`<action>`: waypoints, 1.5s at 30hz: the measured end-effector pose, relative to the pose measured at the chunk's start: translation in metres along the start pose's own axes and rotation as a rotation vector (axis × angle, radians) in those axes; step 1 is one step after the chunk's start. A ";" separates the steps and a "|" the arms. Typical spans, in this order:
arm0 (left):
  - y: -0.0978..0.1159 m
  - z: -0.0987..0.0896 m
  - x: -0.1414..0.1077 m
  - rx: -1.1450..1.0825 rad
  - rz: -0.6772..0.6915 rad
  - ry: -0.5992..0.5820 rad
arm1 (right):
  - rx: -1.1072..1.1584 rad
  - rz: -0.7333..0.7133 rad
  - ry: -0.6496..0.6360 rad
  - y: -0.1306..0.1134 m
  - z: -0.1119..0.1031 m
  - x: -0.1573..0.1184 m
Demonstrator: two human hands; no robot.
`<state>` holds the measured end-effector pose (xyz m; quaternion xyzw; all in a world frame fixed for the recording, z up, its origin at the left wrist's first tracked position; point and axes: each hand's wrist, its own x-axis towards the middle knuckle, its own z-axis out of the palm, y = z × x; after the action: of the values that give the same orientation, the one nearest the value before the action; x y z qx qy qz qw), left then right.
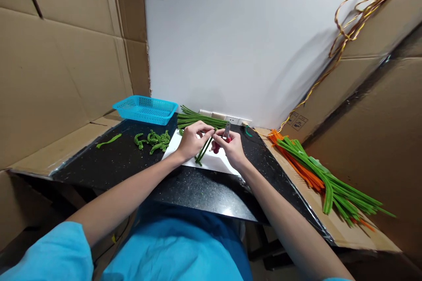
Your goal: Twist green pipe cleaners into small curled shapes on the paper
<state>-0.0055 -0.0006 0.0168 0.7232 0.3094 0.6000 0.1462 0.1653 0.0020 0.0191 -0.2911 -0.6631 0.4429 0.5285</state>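
My left hand (194,140) pinches the top of a dark green pipe cleaner (204,151), whose strands slant down over a white sheet (176,145). Red-handled pliers (227,131) rest in my right hand (232,147), jaws pointing up and away. The thumb and fingertips of that hand meet the same pipe cleaner, close to my left fingertips. Behind both hands lies a bundle of straight dark green pipe cleaners (198,117). Left of the sheet sit several coiled green pieces (158,139).
A blue plastic basket (145,112) stands at the back left of the black tabletop (198,189). One light green strip (108,140) lies at the left. Bright green (329,180) and orange pipe cleaners (305,173) are piled on cardboard at the right. Cardboard walls (66,52) flank the table.
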 end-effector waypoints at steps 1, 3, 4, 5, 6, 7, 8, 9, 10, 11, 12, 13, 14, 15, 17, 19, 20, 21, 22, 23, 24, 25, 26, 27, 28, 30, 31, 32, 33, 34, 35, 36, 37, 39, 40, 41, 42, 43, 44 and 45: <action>0.000 0.000 0.000 0.025 0.025 0.008 | -0.001 -0.002 -0.005 -0.001 0.000 0.000; -0.001 0.000 -0.001 0.070 0.056 0.008 | -0.007 -0.006 -0.007 -0.002 0.001 0.000; -0.001 0.000 -0.002 0.086 0.060 0.002 | -0.009 -0.008 -0.008 -0.002 0.001 0.000; -0.002 0.000 -0.002 0.097 0.058 -0.008 | -0.005 -0.010 -0.011 -0.003 0.000 0.000; -0.002 0.000 -0.002 0.106 0.057 -0.016 | 0.005 -0.010 -0.019 -0.003 0.000 0.000; -0.002 0.000 -0.002 0.119 0.061 -0.018 | 0.018 -0.010 -0.028 -0.004 -0.001 0.001; -0.002 -0.001 -0.002 0.139 0.070 -0.014 | 0.028 -0.009 -0.037 -0.004 -0.002 0.001; -0.001 -0.002 -0.002 0.167 0.083 -0.004 | 0.030 -0.008 -0.042 -0.005 -0.004 0.001; -0.001 -0.003 -0.001 0.201 0.097 0.006 | 0.021 -0.011 -0.044 -0.005 -0.006 0.002; -0.001 -0.004 -0.001 0.237 0.111 0.011 | 0.003 -0.018 -0.041 -0.005 -0.009 0.002; -0.001 -0.005 -0.001 0.273 0.119 0.009 | -0.022 -0.028 -0.037 -0.006 -0.012 0.003; -0.002 -0.006 0.000 0.307 0.121 -0.003 | -0.051 -0.040 -0.034 -0.006 -0.016 0.004; -0.003 -0.007 0.000 0.340 0.123 -0.021 | -0.084 -0.052 -0.028 -0.005 -0.020 0.005; -0.004 -0.008 0.001 0.378 0.126 -0.042 | -0.130 -0.059 -0.024 -0.004 -0.025 0.006; -0.007 -0.008 0.001 0.469 0.131 -0.083 | -0.263 -0.079 -0.019 -0.001 -0.033 0.008; -0.009 -0.008 0.001 0.563 0.131 -0.124 | -0.398 -0.102 -0.016 0.002 -0.040 0.010; -0.010 -0.008 0.002 0.600 0.128 -0.145 | -0.450 -0.111 -0.015 0.004 -0.043 0.011; -0.010 -0.008 0.002 0.627 0.122 -0.164 | -0.496 -0.117 -0.016 0.005 -0.045 0.011; -0.011 -0.007 0.001 0.643 0.115 -0.180 | -0.535 -0.123 -0.018 0.006 -0.046 0.011; -0.011 -0.007 0.001 0.651 0.106 -0.193 | -0.570 -0.129 -0.021 0.006 -0.047 0.011; -0.011 -0.007 0.001 0.655 0.098 -0.200 | -0.596 -0.132 -0.024 0.005 -0.048 0.012; -0.012 -0.007 0.001 0.654 0.089 -0.203 | -0.613 -0.133 -0.030 0.005 -0.048 0.012; -0.013 -0.006 0.000 0.652 0.077 -0.203 | -0.621 -0.128 -0.043 0.004 -0.048 0.012; -0.014 -0.006 0.000 0.648 0.066 -0.201 | -0.622 -0.119 -0.063 0.004 -0.048 0.012; -0.015 -0.005 -0.001 0.643 0.056 -0.198 | -0.619 -0.106 -0.086 0.003 -0.049 0.012; -0.017 -0.004 -0.002 0.632 0.043 -0.195 | -0.621 -0.080 -0.128 0.004 -0.049 0.014; -0.019 -0.004 -0.002 0.626 0.040 -0.196 | -0.630 -0.072 -0.134 0.006 -0.050 0.014; -0.019 -0.003 -0.003 0.619 0.039 -0.198 | -0.642 -0.068 -0.128 0.007 -0.050 0.015; -0.020 -0.002 -0.003 0.607 0.034 -0.200 | -0.658 -0.070 -0.116 0.009 -0.051 0.016; -0.020 -0.001 -0.004 0.589 0.020 -0.201 | -0.679 -0.077 -0.104 0.011 -0.051 0.017; -0.021 0.001 -0.005 0.562 -0.006 -0.204 | -0.706 -0.087 -0.094 0.014 -0.052 0.018; -0.022 0.002 -0.005 0.533 -0.041 -0.209 | -0.738 -0.098 -0.087 0.016 -0.053 0.018; -0.022 0.004 -0.006 0.505 -0.080 -0.221 | -0.774 -0.107 -0.083 0.018 -0.054 0.018; -0.024 0.007 -0.007 0.457 -0.154 -0.254 | -0.849 -0.117 -0.066 0.023 -0.056 0.018; -0.025 0.008 -0.007 0.437 -0.181 -0.271 | -0.882 -0.120 -0.052 0.024 -0.057 0.018; -0.026 0.009 -0.007 0.422 -0.203 -0.283 | -0.905 -0.123 -0.038 0.026 -0.058 0.018; -0.027 0.010 -0.007 0.407 -0.224 -0.291 | -0.916 -0.129 -0.027 0.027 -0.058 0.018; -0.027 0.010 -0.007 0.394 -0.246 -0.294 | -0.912 -0.135 -0.020 0.027 -0.058 0.017; -0.027 0.009 -0.007 0.383 -0.265 -0.294 | -0.894 -0.141 -0.020 0.028 -0.058 0.017; -0.027 0.009 -0.007 0.374 -0.279 -0.294 | -0.866 -0.146 -0.026 0.027 -0.058 0.017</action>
<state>-0.0053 0.0176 -0.0063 0.7674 0.4868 0.3949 0.1346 0.2141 0.0449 0.0050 -0.4325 -0.8131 0.0894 0.3792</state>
